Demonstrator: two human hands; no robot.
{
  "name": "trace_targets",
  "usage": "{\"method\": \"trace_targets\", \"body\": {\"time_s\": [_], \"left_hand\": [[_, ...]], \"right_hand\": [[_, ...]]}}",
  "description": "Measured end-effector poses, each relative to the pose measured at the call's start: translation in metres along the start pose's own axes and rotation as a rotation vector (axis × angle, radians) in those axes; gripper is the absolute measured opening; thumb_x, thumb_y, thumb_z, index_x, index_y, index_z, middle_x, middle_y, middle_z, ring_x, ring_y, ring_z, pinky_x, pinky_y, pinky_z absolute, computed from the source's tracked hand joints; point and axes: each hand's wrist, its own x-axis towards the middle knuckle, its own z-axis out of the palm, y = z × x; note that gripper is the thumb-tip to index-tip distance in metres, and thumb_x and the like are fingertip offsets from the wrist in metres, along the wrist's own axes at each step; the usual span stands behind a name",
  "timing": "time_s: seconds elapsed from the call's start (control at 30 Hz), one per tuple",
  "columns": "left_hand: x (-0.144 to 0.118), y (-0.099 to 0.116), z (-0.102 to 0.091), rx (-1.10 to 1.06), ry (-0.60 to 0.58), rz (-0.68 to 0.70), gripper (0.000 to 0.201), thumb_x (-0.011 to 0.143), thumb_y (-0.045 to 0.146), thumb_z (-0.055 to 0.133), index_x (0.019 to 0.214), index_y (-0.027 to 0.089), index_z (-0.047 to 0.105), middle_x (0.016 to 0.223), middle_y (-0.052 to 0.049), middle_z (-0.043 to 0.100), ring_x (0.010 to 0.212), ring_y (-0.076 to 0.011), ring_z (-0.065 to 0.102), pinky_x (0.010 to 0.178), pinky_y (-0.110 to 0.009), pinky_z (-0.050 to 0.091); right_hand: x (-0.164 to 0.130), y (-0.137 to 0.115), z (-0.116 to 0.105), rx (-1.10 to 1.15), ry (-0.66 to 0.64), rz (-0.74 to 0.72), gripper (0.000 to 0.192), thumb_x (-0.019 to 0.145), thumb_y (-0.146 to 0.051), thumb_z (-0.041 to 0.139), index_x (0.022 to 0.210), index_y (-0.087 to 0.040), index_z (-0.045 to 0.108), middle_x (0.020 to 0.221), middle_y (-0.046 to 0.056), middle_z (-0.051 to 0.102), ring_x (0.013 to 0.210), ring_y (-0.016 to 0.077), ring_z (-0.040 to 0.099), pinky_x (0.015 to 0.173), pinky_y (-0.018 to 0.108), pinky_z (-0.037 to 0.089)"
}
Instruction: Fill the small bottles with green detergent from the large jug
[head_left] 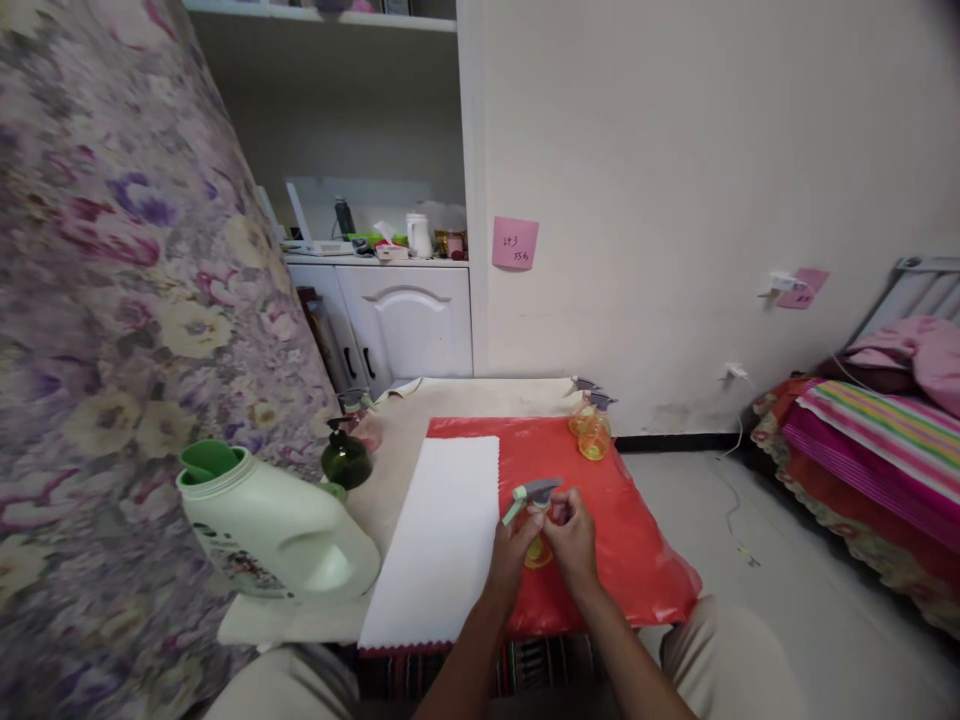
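Both hands are at a small clear yellow spray bottle (538, 553) with a grey and pale green trigger head, standing upright over the red sheet (637, 570). The fingers of my left hand (514, 552) close around its neck from the left. My right hand (576, 540) pinches at the collar just under the spray head, fingertips bent together. Parts of the bottle are hidden behind my fingers. Left of the red sheet lies a white cloth (446, 530) with a scalloped edge. Two similar yellow spray bottles (594, 438) stand at the sheet's far right corner.
A big pale green jug (300, 530) with an open green spout stands at the table's left. Behind it are a dark green pump bottle (346, 458) and a pinkish spray bottle (367, 428). A floral curtain (150, 330) hangs left; a bed (870, 460) is at right.
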Motion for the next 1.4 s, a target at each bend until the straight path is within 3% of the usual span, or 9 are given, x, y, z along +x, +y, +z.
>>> {"method": "trace_targets", "body": {"time_s": [0.13,0.23,0.6,0.77,1.0,1.17,1.4], "left_hand": [[0.007,-0.008,0.002,-0.020,0.125,-0.046,0.037,0.071,0.036,0.073,0.099,0.013,0.069,0.095,-0.009,0.074,0.092,-0.0255,0.068,0.089,-0.038,0.049],[0.009,-0.011,-0.001,-0.009,0.128,-0.044,0.041,0.070,0.039,0.074,0.100,0.012,0.068,0.096,-0.010,0.074,0.091,-0.0263,0.068,0.087,-0.039,0.051],[0.019,-0.016,-0.016,0.185,0.081,-0.092,0.044,0.067,0.046,0.072,0.099,0.016,0.072,0.090,-0.007,0.075,0.095,-0.0303,0.065,0.087,-0.040,0.050],[0.018,-0.010,-0.016,0.197,0.004,-0.099,0.044,0.072,0.046,0.068,0.103,0.015,0.071,0.100,-0.008,0.073,0.100,-0.0291,0.064,0.092,-0.040,0.048],[0.010,0.002,-0.015,0.261,-0.134,-0.076,0.046,0.082,0.042,0.059,0.122,0.020,0.060,0.116,-0.006,0.068,0.115,-0.0266,0.057,0.099,-0.039,0.044],[0.003,-0.003,-0.015,0.230,-0.061,-0.053,0.055,0.079,0.040,0.063,0.130,0.021,0.053,0.124,-0.008,0.063,0.120,-0.0281,0.053,0.103,-0.043,0.041],[-0.004,-0.012,-0.009,0.219,-0.001,0.043,0.057,0.076,0.040,0.068,0.128,0.021,0.054,0.127,-0.009,0.061,0.119,-0.0284,0.054,0.105,-0.043,0.039]], "right_hand": [[-0.002,0.001,0.002,0.018,-0.014,0.004,0.021,0.068,-0.032,0.068,0.074,-0.022,0.051,0.056,-0.009,0.044,0.051,0.0124,0.043,0.050,0.024,0.037],[-0.001,0.000,-0.003,0.060,-0.079,0.001,0.019,0.070,-0.033,0.066,0.076,-0.022,0.052,0.058,-0.007,0.046,0.052,0.0129,0.044,0.052,0.024,0.037],[0.041,0.006,-0.033,0.243,-0.554,-0.071,0.041,0.070,-0.041,0.070,0.106,-0.022,0.064,0.084,0.002,0.060,0.070,0.0166,0.053,0.064,0.028,0.045],[0.055,0.002,-0.035,0.201,-0.667,-0.145,0.021,0.070,-0.038,0.072,0.083,-0.021,0.072,0.071,-0.002,0.049,0.066,0.0150,0.045,0.061,0.025,0.039],[0.053,0.001,-0.033,0.178,-0.598,-0.138,0.021,0.069,-0.035,0.073,0.082,-0.021,0.067,0.075,-0.002,0.053,0.069,0.0155,0.048,0.063,0.025,0.039],[0.039,0.001,-0.022,0.149,-0.436,-0.108,0.021,0.065,-0.031,0.074,0.078,-0.021,0.061,0.072,-0.003,0.052,0.067,0.0154,0.048,0.063,0.025,0.040],[0.014,-0.002,-0.003,0.112,-0.177,-0.049,0.025,0.065,-0.024,0.071,0.080,-0.022,0.051,0.076,-0.003,0.050,0.071,0.0167,0.048,0.066,0.027,0.042]]}}
